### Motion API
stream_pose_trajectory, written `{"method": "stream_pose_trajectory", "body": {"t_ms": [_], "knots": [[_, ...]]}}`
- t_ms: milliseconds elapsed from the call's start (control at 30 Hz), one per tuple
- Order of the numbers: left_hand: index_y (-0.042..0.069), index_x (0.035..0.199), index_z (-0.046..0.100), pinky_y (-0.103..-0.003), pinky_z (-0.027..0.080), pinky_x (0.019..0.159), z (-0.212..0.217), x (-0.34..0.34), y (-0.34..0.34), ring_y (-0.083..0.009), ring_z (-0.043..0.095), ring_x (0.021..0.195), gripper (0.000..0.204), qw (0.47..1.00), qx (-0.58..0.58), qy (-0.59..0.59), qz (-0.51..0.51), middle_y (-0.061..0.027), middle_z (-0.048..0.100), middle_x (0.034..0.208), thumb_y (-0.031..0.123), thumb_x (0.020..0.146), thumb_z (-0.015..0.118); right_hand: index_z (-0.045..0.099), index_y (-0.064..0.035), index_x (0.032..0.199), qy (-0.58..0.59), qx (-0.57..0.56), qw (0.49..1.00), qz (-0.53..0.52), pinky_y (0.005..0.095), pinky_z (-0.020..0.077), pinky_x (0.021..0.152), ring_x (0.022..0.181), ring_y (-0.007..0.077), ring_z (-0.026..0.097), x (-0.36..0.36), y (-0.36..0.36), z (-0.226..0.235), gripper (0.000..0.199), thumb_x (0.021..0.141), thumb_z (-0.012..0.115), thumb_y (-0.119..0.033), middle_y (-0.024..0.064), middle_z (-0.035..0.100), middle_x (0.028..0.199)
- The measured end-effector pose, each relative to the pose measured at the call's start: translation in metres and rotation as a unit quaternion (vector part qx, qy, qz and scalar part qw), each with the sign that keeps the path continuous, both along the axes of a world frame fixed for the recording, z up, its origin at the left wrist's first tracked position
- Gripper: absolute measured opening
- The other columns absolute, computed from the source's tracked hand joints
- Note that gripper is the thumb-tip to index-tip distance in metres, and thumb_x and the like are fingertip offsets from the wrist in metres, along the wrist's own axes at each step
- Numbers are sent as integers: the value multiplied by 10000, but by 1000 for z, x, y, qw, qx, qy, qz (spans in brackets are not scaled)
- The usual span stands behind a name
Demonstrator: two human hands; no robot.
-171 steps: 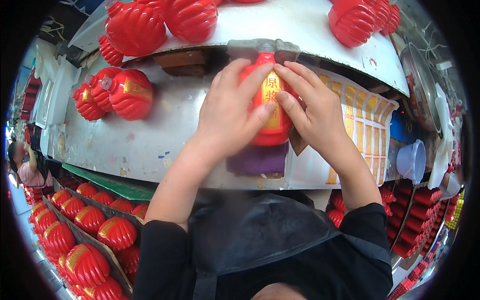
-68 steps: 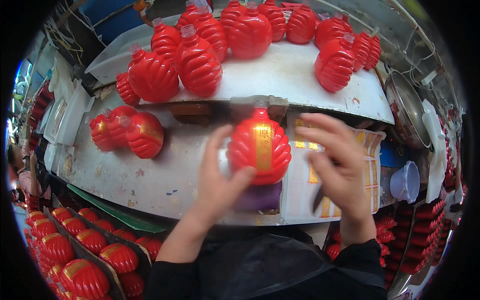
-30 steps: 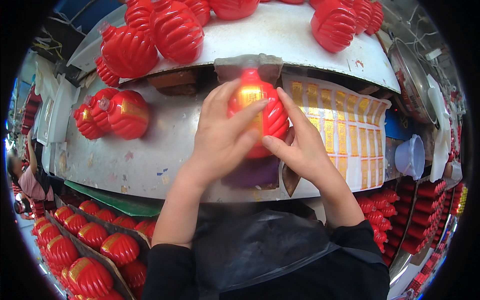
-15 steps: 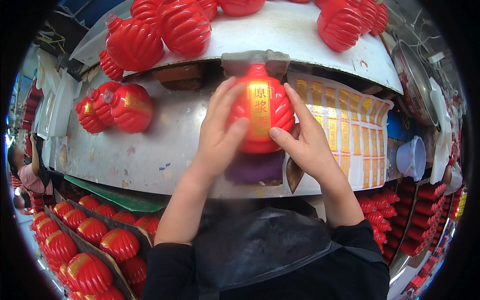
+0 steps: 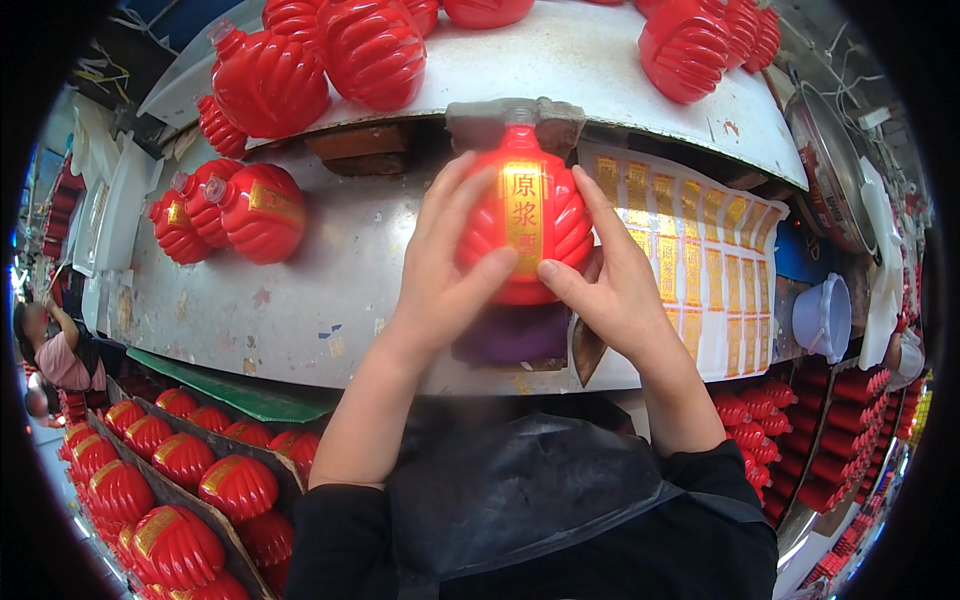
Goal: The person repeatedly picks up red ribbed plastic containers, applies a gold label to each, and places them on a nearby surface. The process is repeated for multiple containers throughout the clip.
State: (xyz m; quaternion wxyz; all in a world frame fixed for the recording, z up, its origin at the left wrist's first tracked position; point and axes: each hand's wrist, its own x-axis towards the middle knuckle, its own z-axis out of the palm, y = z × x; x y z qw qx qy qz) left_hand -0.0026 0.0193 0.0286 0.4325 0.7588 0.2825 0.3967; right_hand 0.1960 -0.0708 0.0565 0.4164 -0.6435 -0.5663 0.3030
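Observation:
Between my two hands lies a round red ribbed bottle (image 5: pixel 573 222), its clear neck pointing away from me. A gold label (image 5: pixel 524 205) with red writing runs down its middle. My left hand (image 5: pixel 440 255) grips the bottle's left side, with the thumb resting on the label's lower part. My right hand (image 5: pixel 622 278) grips the other side, its thumb tip pressed by the label's lower right edge. Under the bottle's near end shows a purple cloth (image 5: pixel 510 335), and behind its neck sits a grey block (image 5: pixel 475 125).
A sheet of gold labels (image 5: pixel 715 265) lies to the right, partly peeled. Several red bottles (image 5: pixel 262 215) lie at left, and more stand on the white raised shelf (image 5: pixel 540 60). A lilac bucket (image 5: pixel 822 317) is at far right. Trays of labelled bottles (image 5: pixel 240 488) fill the lower left.
My left thumb has slid rightward onto the label's lower part. The bottle and my right hand have hardly moved.

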Motion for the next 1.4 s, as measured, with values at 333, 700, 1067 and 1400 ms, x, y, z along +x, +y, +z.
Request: {"method": "stream_pose_trajectory", "body": {"t_ms": [333,700,1067,1400], "knots": [[-23,1557,466,-399,231,1283,-4,-4,4,-280,337,1564,546,981,-140,-131,-31,-164,418,1655,112,1030,518,340,-59,1650,203,-75,976,1,239,487,670,705,56,541,14,-4,6,751,1008,677,-255,69,672,1105],[18,1528,498,-424,263,1265,-3,-1,2,-323,349,1546,632,994,-72,-76,-19,-185,384,1656,244,968,681,332,35,1615,56,-58,997,3,372,448,1111,1366,320,556,7,-5,8,875,938,743,-338,283,502,1543],[27,1471,540,-428,357,1223,-1,10,-4,-337,407,1508,689,997,-42,-50,40,-189,421,1618,204,862,811,328,41,1607,-17,-22,1000,-6,434,417,1175,1450,416,494,3,-2,4,914,912,758,-369,310,464,1570],[13,1476,536,-428,320,1241,0,10,-4,-336,403,1511,611,997,-46,-53,39,-189,434,1613,189,920,720,340,-20,1632,122,-82,989,9,340,513,978,1092,238,660,12,-4,4,779,995,678,-314,229,578,1464]]}}
